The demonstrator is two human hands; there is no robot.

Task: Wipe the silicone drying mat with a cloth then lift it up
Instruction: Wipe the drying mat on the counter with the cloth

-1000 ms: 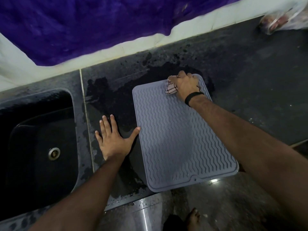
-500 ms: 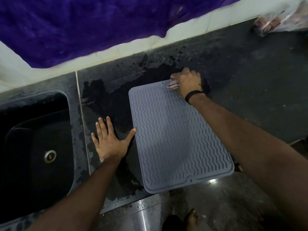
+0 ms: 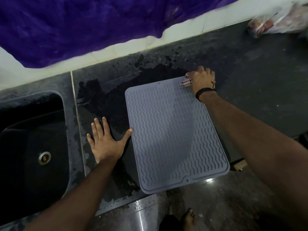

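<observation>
Presently: silicone drying mat (image 3: 173, 135), grey, wave-ribbed, lying flat on the dark countertop (image 3: 266, 84) near its front edge, just right of the sink (image 3: 31, 147). Long axis runs from the front edge toward the back wall, tilted a little; the front short edge slightly overhangs the counter lip.

Right hand (image 3: 202, 80): at the mat's far right corner, fingers curled over a bunched cloth (image 3: 186, 82), pressing it on the corner. Whether the fingertips also reach past the mat's edge cannot be told.

Left hand (image 3: 104, 144): flat on the wet countertop beside the mat's left long edge, fingers straight and spread, grasping nothing; thumb tip touching that edge about midway.

Judgement: wiping appears to be at the far end of a stroke; lifting not yet begun. For the lift, the left thumb lies nearest a free edge, with the mat lying to its right; the right hand is occupied by the cloth.
</observation>
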